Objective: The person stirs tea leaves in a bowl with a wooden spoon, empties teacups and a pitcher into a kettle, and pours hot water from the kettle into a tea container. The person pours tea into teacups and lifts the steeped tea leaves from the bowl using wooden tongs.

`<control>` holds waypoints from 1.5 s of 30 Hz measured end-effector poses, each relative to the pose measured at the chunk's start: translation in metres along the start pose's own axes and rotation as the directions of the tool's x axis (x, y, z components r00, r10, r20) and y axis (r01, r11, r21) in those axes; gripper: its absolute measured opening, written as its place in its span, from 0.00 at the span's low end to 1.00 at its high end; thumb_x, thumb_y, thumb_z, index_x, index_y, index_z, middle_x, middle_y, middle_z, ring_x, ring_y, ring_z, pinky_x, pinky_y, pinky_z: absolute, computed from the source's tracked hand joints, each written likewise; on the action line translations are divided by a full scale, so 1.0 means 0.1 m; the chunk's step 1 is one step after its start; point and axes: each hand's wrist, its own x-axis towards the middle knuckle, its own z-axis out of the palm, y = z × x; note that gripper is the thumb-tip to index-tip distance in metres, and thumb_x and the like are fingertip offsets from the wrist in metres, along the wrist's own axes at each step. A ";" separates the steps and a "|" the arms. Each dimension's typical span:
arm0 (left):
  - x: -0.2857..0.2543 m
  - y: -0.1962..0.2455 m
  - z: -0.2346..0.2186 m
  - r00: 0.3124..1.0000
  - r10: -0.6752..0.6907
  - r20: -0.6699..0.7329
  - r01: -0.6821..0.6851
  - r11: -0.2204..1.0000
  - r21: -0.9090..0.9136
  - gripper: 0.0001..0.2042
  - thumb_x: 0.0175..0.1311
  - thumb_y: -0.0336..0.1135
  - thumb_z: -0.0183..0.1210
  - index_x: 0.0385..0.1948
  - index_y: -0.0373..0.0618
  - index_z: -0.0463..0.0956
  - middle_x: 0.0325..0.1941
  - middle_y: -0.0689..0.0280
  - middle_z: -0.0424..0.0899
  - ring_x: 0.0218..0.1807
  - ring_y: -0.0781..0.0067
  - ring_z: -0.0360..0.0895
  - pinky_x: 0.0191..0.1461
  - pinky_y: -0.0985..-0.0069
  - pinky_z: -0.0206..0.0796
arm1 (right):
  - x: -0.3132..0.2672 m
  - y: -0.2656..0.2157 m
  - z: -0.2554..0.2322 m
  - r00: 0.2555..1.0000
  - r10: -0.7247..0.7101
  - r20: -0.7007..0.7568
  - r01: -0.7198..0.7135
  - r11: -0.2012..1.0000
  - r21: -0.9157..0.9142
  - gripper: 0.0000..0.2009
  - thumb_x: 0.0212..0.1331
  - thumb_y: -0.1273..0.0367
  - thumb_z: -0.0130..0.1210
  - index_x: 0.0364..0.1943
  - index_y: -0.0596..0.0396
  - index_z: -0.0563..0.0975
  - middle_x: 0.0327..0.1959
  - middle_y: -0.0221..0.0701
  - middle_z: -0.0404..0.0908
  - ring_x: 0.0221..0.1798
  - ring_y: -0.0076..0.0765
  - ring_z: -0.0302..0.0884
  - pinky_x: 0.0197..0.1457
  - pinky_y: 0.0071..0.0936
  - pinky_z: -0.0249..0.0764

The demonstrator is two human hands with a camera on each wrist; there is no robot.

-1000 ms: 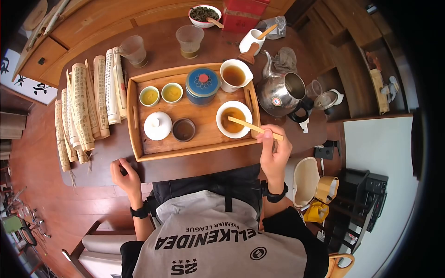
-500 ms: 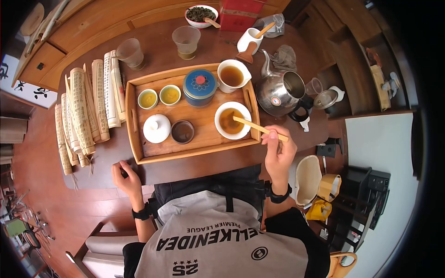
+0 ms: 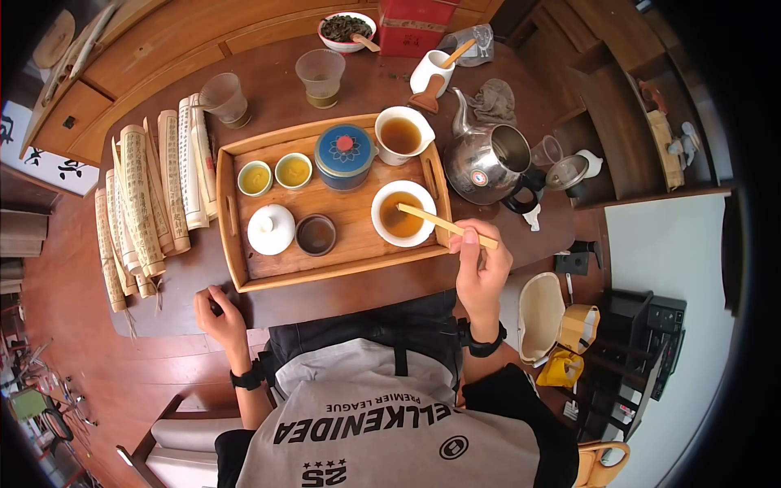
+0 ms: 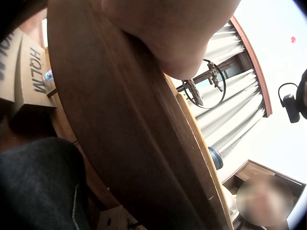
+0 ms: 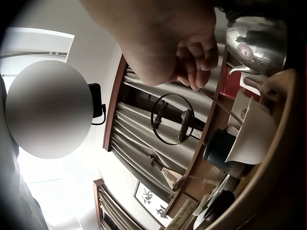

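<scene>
A: What do the right fingers have hold of?

B: The right hand (image 3: pixel 482 270) pinches a slim, flat, pale wooden stick (image 3: pixel 443 222) between thumb and fingertips, pressed close together on it.

A: And where does the stick lead?

B: Forward and left of those fingers, over the amber liquid in a white bowl (image 3: pixel 407 242). I can't tell whether its tip dips in.

A: Describe the bowl.

B: Round, smooth and glossy; the right wrist view shows its walls flaring widely. It sits just past the fingertips, inside a rectangular wooden tray (image 3: pixel 351 228) with streaky honey-coloured grain.

A: Anything farther from the fingers?

B: Ahead and left, a round blue tin (image 3: pixel 346 165) with a petal pattern and red centre; nearly straight ahead, a shiny, curved metal kettle (image 3: pixel 484 167) with a thin spout. Well to the left lie a domed white lid (image 3: pixel 271 230) with a knob, and beside it a dark, matt-looking round cup (image 3: pixel 316 235).

A: The left fingers?

B: The left hand (image 3: pixel 220 315) is loosely curled at the edge of the smooth brown table (image 3: pixel 350 294); I see nothing gripped in it. Forward and left of it are papery, script-covered rolls (image 3: pixel 142 203).
</scene>
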 end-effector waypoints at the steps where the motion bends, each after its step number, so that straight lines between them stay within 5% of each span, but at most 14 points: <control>1: 0.00 0.01 0.00 1.000 0.000 0.000 0.000 1.000 0.000 0.10 0.71 0.27 0.54 0.27 0.36 0.74 0.24 0.61 0.75 0.24 0.68 0.70 0.27 0.72 0.60 | 0.00 -0.01 0.00 1.000 -0.005 -0.005 0.005 1.000 0.003 0.06 0.70 0.74 0.53 0.44 0.63 0.78 0.31 0.35 0.82 0.31 0.27 0.80 0.37 0.23 0.74; 21: 0.00 0.00 0.00 0.999 -0.036 0.011 0.035 0.999 0.021 0.10 0.71 0.28 0.55 0.27 0.36 0.75 0.25 0.59 0.78 0.26 0.65 0.73 0.29 0.72 0.63 | -0.05 0.09 0.08 0.998 0.013 0.066 -0.011 0.999 -0.044 0.06 0.70 0.74 0.53 0.43 0.62 0.79 0.30 0.35 0.82 0.31 0.27 0.81 0.36 0.22 0.74; 31: -0.01 0.00 0.00 0.998 -0.051 0.026 0.050 0.999 0.015 0.09 0.71 0.28 0.55 0.28 0.35 0.75 0.26 0.59 0.78 0.27 0.63 0.73 0.30 0.70 0.63 | -0.08 0.00 -0.08 0.999 0.004 -0.039 -0.006 0.998 -0.056 0.06 0.70 0.74 0.52 0.43 0.63 0.79 0.30 0.36 0.82 0.30 0.27 0.81 0.36 0.22 0.75; 45: 0.01 0.02 0.00 1.000 -0.001 0.004 0.001 1.000 0.005 0.09 0.71 0.27 0.55 0.28 0.35 0.75 0.25 0.59 0.78 0.26 0.62 0.73 0.30 0.70 0.64 | -0.10 -0.06 0.03 0.998 0.036 0.056 -0.036 0.999 0.005 0.07 0.71 0.73 0.52 0.44 0.62 0.78 0.31 0.35 0.82 0.30 0.27 0.79 0.35 0.23 0.74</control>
